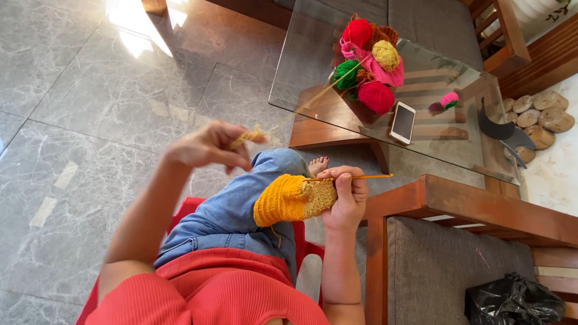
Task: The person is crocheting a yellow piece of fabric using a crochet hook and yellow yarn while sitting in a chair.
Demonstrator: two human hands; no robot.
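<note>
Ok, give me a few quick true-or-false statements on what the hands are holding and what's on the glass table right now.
1. The right hand holds a yellow crochet piece and a hook. True.
2. The left hand rests flat on the floor. False: it is raised, pinching a strand of yellow yarn.
3. A phone lies on the glass table. True.
4. All the yarn balls on the table are blue. False: they are red, yellow, green and pink.
5. The black bag sits on the glass table. False: it sits on the grey cushioned seat at lower right.
</note>
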